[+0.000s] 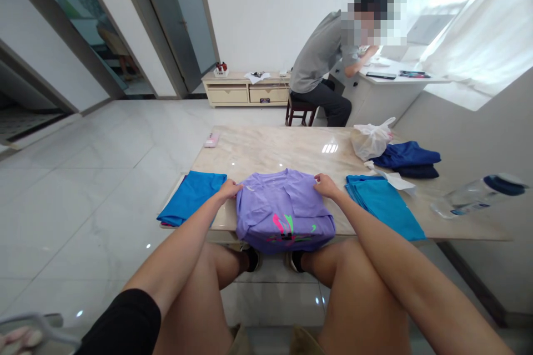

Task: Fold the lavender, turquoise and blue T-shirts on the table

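Sat with bare thighs [195,299] parted at the near edge of a marble-topped table [266,150], black sleeve [125,319] on the left arm. Had a lilac T-shirt [287,202] squarely in front on that edge, collar pointing away, lower part with pink, green and black print drooping over the edge. Pinched the upper left side of the T-shirt between thumb and fingers of the left hand [229,189]; pinched the upper right side likewise with the right hand [327,186]. Saw folded bright-blue fabric [195,193] just beside the left hand, and folded teal fabric [387,205] near the right forearm. Noticed further right a clear water bottle [474,198] with a dark blue cap. Saw beyond the teal fabric a white sheet [397,182], folded navy fabric [410,154] and a knotted white plastic bag [370,141]; at the far left corner, a small pink packet [211,140]. Glimpsed past the table a co-worker [318,58] on a dark stool [302,108], bent over a white desk [377,102], and a low cream two-drawer cabinet [229,95] against the wall.
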Available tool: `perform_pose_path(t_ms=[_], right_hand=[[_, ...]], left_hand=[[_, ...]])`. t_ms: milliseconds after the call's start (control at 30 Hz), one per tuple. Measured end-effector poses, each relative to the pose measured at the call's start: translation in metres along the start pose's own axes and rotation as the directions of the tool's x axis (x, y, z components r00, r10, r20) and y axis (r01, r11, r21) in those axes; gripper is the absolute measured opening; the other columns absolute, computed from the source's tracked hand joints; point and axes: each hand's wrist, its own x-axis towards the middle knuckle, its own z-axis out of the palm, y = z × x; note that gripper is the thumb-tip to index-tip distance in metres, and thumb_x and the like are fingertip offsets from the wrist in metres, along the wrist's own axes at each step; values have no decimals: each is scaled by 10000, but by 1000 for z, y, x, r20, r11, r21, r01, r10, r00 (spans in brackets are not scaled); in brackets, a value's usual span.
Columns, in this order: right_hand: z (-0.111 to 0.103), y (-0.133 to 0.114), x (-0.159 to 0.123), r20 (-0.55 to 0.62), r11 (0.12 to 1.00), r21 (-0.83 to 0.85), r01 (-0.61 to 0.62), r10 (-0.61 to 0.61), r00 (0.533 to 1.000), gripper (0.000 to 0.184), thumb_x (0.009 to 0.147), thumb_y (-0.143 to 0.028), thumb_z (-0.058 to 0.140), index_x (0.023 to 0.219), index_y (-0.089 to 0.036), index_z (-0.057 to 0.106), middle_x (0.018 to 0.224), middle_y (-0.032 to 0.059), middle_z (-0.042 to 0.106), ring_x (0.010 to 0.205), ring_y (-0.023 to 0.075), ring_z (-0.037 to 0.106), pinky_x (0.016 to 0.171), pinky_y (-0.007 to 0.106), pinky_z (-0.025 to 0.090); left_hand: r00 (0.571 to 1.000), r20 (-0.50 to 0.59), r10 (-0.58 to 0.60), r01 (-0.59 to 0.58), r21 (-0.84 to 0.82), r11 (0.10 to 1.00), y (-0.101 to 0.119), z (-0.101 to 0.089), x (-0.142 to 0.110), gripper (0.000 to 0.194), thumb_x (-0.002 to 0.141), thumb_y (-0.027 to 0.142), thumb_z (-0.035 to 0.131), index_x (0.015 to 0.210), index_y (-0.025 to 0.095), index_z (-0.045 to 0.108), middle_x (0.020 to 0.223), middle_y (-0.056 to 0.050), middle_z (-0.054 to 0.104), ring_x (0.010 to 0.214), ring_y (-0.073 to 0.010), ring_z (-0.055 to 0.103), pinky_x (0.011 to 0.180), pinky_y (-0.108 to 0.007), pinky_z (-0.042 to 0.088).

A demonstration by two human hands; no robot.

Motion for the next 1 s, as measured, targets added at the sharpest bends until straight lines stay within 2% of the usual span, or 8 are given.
perform_pose_path(t_ms=[100, 200, 300, 467, 633, 733, 900, 1000], right_hand=[[2, 3, 7, -13, 1000, 31, 0, 0, 1000, 550, 895, -163, 745, 1433, -102, 648, 1315, 183, 758, 1194, 263, 743, 987, 291, 558], [5, 5, 13, 43, 999, 50, 15, -17, 999, 652, 912, -255, 804, 1510, -113, 587, 1218, 138, 783, 1093, 244, 756, 920, 289, 556], [6, 2, 18, 84, 997, -19, 69, -67, 994, 587, 891, -247, 839, 1433, -111, 660, 1207, 138, 782, 1086, 245, 744, 901, 279, 535], [0, -6, 15, 160, 980, -153, 130, -105, 982, 161, 934, -254, 789, 1034, -127, 801, 1088, 127, 803, 1006, 256, 746, 793, 272, 504], [-15, -16, 3, 54, 982, -151, 117, -110, 993, 195, 930, -252, 790, 1076, -124, 810, 1149, 145, 810, 1047, 266, 753, 828, 274, 518], [-27, -28, 5, -25, 982, -144, 124, -128, 991, 228, 939, -207, 757, 1142, -115, 802, 1170, 146, 811, 1092, 268, 748, 864, 271, 518], [-52, -60, 38, -136, 984, -82, 156, -166, 977, 308, 926, -177, 732, 1220, -140, 816, 1200, 123, 814, 1114, 263, 743, 865, 260, 526], [-61, -77, 70, -147, 983, -75, 165, -175, 974, 265, 930, -196, 707, 1142, -148, 858, 1106, 112, 830, 1049, 273, 748, 840, 269, 537]], left_hand=[[999, 49, -22, 23, -7, 1000, -1, -2, 12, 426, 713, 427, 968, 889, 167, 681, 766, -43, 720, 758, -208, 694, 615, -260, 520], [988, 151, -15, 16, -7, 1000, -3, -4, 24, 407, 677, 425, 983, 789, 164, 691, 676, -10, 669, 693, -185, 647, 580, -248, 460], [977, 210, 32, -52, 89, 995, -5, -2, 30, 390, 691, 460, 960, 701, 174, 695, 628, 3, 639, 657, -182, 620, 568, -256, 413], [979, 176, 100, -149, 293, 944, -2, 0, 23, 342, 695, 391, 923, 577, 204, 662, 586, -2, 618, 704, -220, 659, 597, -264, 404], [978, 95, 183, -205, 347, 915, 9, -12, 10, 263, 746, 365, 871, 629, 226, 681, 706, -39, 712, 850, -270, 727, 706, -282, 485], [973, 29, 228, -222, 385, 896, 24, -26, 15, 221, 790, 362, 834, 682, 237, 689, 790, -57, 755, 957, -297, 749, 795, -299, 527], [950, -15, 313, -275, 439, 855, 64, -53, 49, 103, 844, 339, 797, 870, 239, 795, 975, -67, 827, 1086, -300, 759, 894, -292, 550], [937, -60, 344, -275, 483, 831, 85, -60, 79, 150, 874, 330, 768, 962, 228, 834, 1032, -87, 840, 1112, -323, 760, 929, -324, 562]])
